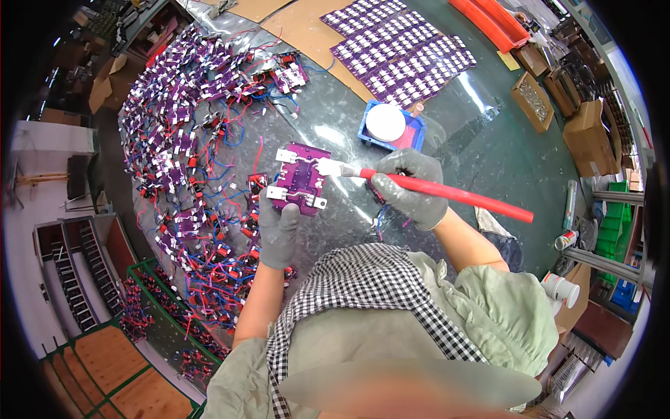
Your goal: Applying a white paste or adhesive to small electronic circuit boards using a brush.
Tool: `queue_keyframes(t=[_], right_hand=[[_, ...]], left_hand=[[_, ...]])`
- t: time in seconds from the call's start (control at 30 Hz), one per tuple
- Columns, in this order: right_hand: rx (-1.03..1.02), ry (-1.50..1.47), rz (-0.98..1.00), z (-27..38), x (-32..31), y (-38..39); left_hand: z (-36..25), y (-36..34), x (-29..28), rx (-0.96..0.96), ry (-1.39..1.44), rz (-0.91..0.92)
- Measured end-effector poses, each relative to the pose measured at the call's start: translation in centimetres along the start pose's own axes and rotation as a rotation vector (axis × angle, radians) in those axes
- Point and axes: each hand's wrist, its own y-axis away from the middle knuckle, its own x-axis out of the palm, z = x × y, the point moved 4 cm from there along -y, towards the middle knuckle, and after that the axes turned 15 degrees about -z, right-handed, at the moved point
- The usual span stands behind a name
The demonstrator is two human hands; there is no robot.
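Observation:
My left hand [280,234], in a grey glove, is closed on a purple circuit board [299,178] with silvery metal tabs, holding it by its near edge above the table. My right hand [412,188], also gloved, grips a red-handled brush [474,199]. The brush's white-coated tip meets the board at its upper right tab. Beyond my hands, a round white tub [384,121] sits in a blue plastic tray [365,133].
A large heap of wired purple boards [167,122] covers the table's left. Panels of boards [391,59] lie on cardboard at the back. An orange bin [488,21], open boxes [530,101] and a carton [586,140] line the right edge of the dark table [495,140].

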Motion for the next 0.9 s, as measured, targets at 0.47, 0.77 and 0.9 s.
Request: queue_keyframes(t=[0.47, 0.77, 0.9], right_hand=[[-0.277, 0.006, 0.154, 1.6, 1.8, 0.9], [-0.229, 0.013, -0.064, 0.1, 1.1, -1.3], [-0.03, 0.195, 0.106, -2.0, 1.5, -1.7]], left_hand=[[1.0, -0.2, -0.1, 0.04, 0.108, -0.193], [1.3, -1.6, 1.1, -0.033, 0.253, -0.142], [6.3, -5.2, 0.0, -0.225, 0.079, -0.255]])
